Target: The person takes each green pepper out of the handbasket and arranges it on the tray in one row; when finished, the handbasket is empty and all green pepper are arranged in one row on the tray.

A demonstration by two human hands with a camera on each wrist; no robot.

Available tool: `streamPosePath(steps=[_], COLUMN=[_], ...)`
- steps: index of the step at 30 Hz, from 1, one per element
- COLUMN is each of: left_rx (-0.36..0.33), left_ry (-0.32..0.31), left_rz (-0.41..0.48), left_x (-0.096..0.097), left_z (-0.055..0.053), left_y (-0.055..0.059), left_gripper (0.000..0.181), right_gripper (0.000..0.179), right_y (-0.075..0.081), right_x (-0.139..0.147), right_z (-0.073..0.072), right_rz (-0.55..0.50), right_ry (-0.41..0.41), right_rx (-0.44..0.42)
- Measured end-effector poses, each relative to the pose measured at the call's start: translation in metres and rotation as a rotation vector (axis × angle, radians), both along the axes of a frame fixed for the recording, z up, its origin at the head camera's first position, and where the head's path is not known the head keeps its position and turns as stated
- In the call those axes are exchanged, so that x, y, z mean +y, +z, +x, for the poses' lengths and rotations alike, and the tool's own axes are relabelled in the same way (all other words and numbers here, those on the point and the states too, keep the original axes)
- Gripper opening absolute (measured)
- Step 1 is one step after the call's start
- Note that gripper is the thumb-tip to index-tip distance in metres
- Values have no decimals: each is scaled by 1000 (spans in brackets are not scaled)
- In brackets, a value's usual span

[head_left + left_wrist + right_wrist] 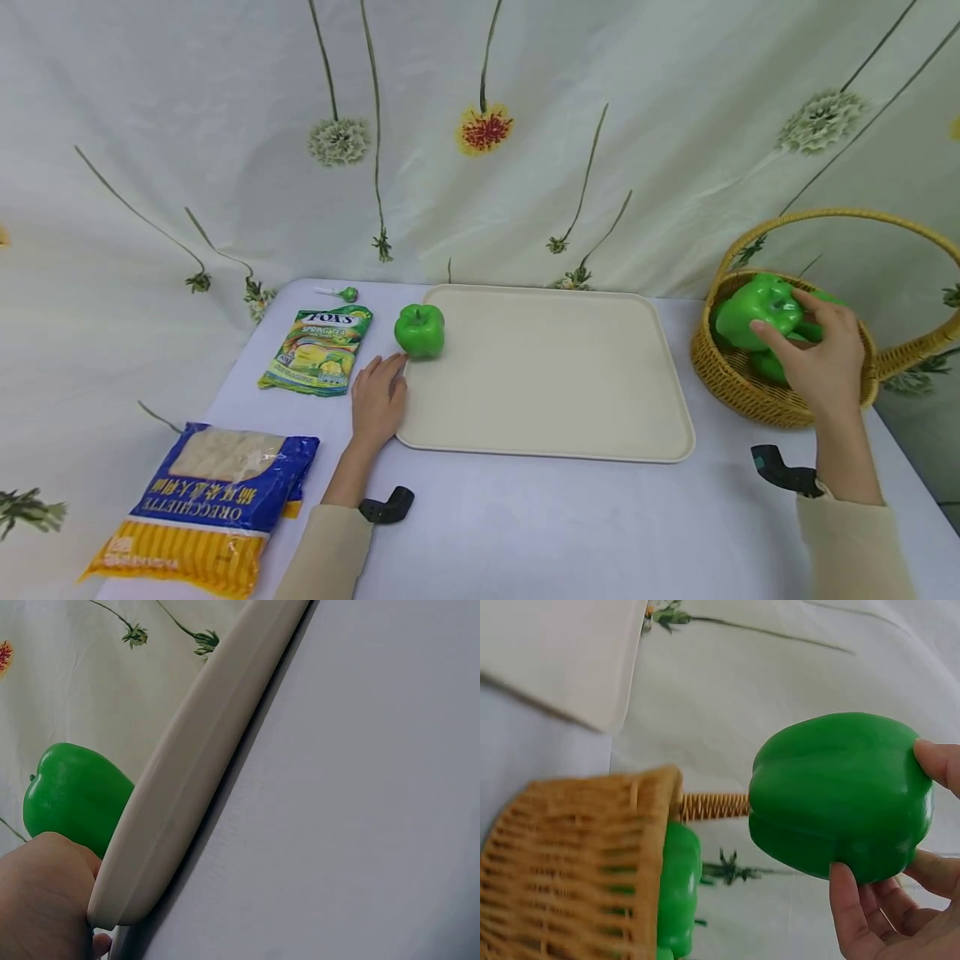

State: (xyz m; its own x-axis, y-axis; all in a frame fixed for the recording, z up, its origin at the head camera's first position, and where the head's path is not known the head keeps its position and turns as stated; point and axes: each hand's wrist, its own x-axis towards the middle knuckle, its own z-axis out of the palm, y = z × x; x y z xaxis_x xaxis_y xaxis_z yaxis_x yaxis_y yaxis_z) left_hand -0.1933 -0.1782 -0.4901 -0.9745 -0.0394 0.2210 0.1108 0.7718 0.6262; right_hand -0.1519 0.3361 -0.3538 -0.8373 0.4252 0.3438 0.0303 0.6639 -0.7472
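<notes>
My right hand [828, 354] grips a glossy green bell pepper [760, 312] between thumb and fingers, over the mouth of the wicker basket [738, 392]. The right wrist view has this bell pepper [840, 795] raised clear of the basket rim, with more green peppers [679, 889] inside. At the cream tray's [547, 375] left edge rests my left hand [377, 400], its fingers near another green bell pepper [420, 331] at the tray's upper left corner. In the left wrist view the hand [45, 892] lies against the tray rim [180, 765], its fingertips mostly hidden.
Left of the tray lie a green candy bag [318, 350], a small green lollipop [348, 294] and a large blue and yellow orecchiette bag [202, 508]. The basket's tall handle [840, 213] arches above it. A floral cloth [420, 192] hangs behind the table.
</notes>
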Motion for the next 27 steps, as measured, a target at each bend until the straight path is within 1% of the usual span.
streamPosePath(steps=[3,8,15,20,27], left_rx=[17,56,97,103,87], left_ry=[3,5,18,14,11], left_rz=[6,12,5,9,1], left_x=[-1,-1,-1,0,0], left_z=[1,2,0,0,0], left_y=[-2,-2,-5,-4,-2], left_gripper=[40,39,38,38,39], right_gripper=[64,62,62,62,63], right_y=[-2,-9,-28,-39,-43], right_x=[-14,-46,-101,-142,-197], right_z=[-7,-19,-44,-59,-73], right_rz=[19,24,-3,-40,-87], right_ry=[64,205,395,516,650], right_rx=[19,35,15,-20,-57])
